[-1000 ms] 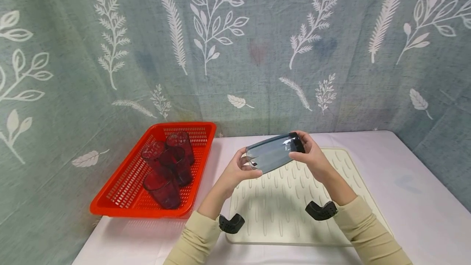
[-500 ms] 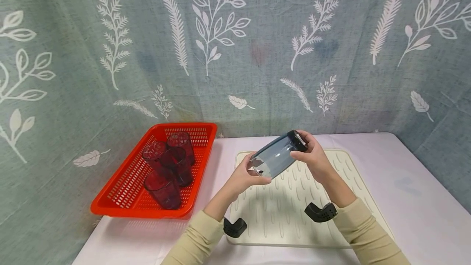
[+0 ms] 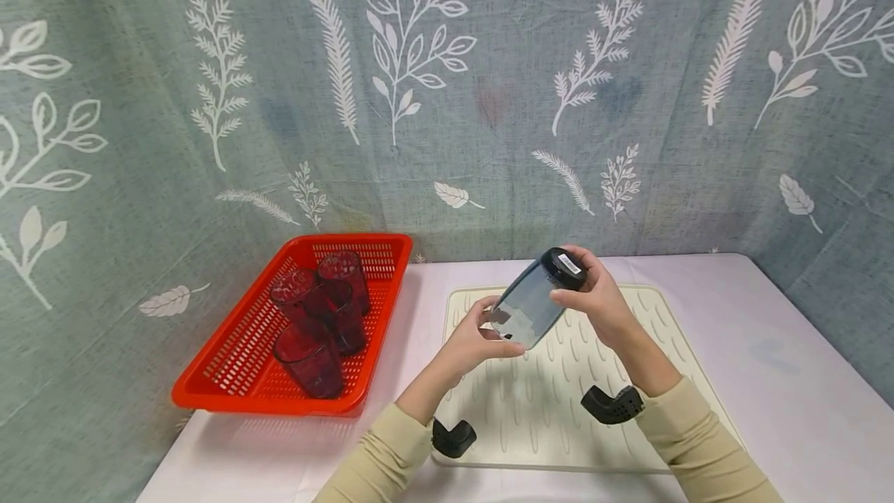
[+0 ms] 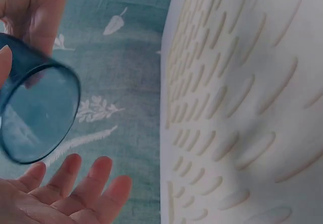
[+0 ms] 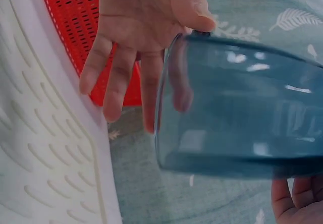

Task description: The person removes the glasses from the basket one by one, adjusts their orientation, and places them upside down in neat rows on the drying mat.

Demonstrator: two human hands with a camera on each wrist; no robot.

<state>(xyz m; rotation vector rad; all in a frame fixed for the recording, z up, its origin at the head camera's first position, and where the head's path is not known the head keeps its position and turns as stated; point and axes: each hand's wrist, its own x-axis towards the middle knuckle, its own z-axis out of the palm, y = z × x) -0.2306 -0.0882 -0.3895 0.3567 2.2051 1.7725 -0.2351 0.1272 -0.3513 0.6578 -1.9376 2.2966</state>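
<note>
A blue-tinted drinking glass (image 3: 531,300) is held tilted in the air over the cream ribbed mat (image 3: 559,418), its dark base with a white label up and to the right. My right hand (image 3: 597,297) grips it near that base, thumb in front and fingers behind. Down at the rim is my left hand (image 3: 477,338), its thumb right at the edge. Its fingers are spread and nearly straight in the right wrist view. From the left wrist, the glass's open mouth (image 4: 40,113) shows, with the left fingertips (image 4: 103,166) a little apart from the rim.
A red perforated basket (image 3: 380,363) stands on the left of the white table (image 3: 775,348), holding several dark red glasses (image 3: 307,359). The leaf-patterned curtain (image 3: 503,99) rises behind the table and along both sides.
The glass has tipped steeper, its base turning toward the head view and its rim dropping to the right. My left hand has moved right and slightly down; my right hand stays nearly in place.
</note>
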